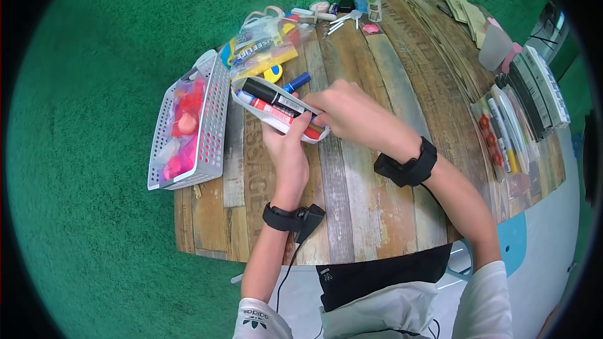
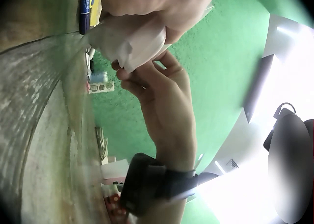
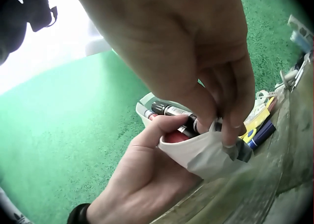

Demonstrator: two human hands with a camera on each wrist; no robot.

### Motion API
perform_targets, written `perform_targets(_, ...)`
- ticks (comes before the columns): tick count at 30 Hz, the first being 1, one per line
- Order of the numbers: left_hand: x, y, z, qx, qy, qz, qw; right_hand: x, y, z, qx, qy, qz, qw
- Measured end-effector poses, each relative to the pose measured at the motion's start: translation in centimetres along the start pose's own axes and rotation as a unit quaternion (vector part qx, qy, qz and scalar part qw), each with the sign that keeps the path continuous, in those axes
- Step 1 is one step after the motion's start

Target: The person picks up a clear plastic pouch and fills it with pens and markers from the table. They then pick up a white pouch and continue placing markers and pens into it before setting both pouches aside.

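A white pouch-like container (image 1: 317, 136) of markers, tilted above the table, is gripped by my left hand (image 1: 289, 154), its thumb over the near rim. Inside lie a black marker (image 1: 259, 90) and a red marker (image 1: 271, 111). The fingers of my right hand (image 1: 352, 110) pinch the container's right end; in the right wrist view the right hand (image 3: 196, 62) reaches down over the white rim (image 3: 184, 146), fingertips on both sides of it. Whether they also hold a pen inside cannot be told. A blue marker (image 1: 297, 81) lies on the table just behind.
A white basket (image 1: 212, 122) with red and pink packets stands at the left. Plastic packages (image 1: 260, 47) and a yellow item (image 1: 273, 73) lie behind the container. Cotton swabs and a cylindrical tub (image 1: 373, 4) are at the back. Books and files (image 1: 531, 91) stand at the right.
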State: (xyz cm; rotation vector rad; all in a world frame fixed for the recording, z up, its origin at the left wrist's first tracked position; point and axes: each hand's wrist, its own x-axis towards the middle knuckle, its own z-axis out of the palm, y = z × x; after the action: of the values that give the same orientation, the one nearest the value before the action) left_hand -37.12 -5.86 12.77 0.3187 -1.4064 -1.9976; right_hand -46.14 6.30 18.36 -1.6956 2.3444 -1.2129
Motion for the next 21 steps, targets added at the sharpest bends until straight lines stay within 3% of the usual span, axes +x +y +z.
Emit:
perform_targets(6, 0.2, 0.1, -0.4, 0.022, -0.012, -0.014, 1.000, 0.0, -0.5, -0.3, -0.013, 0.015, 0.004, 1.000)
perform_targets(9, 0.2, 0.0, -0.3, 0.035, 0.000, 0.014, 0.999, -0.1, -0.4, -0.4, -0.037, -0.011, 0.039, 0.999)
perform_targets(11, 0.3, -0.1, -0.2, 0.041, 0.008, 0.032, 0.999, -0.3, 0.5, -0.3, -0.103, -0.081, 0.068, 0.989)
perform_targets(14, 0.5, -0.2, -0.3, 0.042, -0.008, 0.036, 0.998, 0.1, 0.8, -0.4, -0.044, -0.119, 0.055, 0.990)
perform_targets(15, 0.5, 0.0, -0.2, 0.032, -0.007, 0.034, 0.999, 0.1, 0.9, -0.1, -0.043, -0.117, 0.055, 0.991)
perform_targets(17, 0.7, 0.1, -0.2, 0.024, -0.009, 0.031, 0.999, 0.1, 1.2, 0.4, -0.059, -0.036, -0.014, 0.998)
perform_targets(21, 0.9, 0.0, -0.4, 0.032, -0.011, 0.026, 0.999, 0.2, 0.9, 1.1, -0.070, -0.039, 0.020, 0.997)
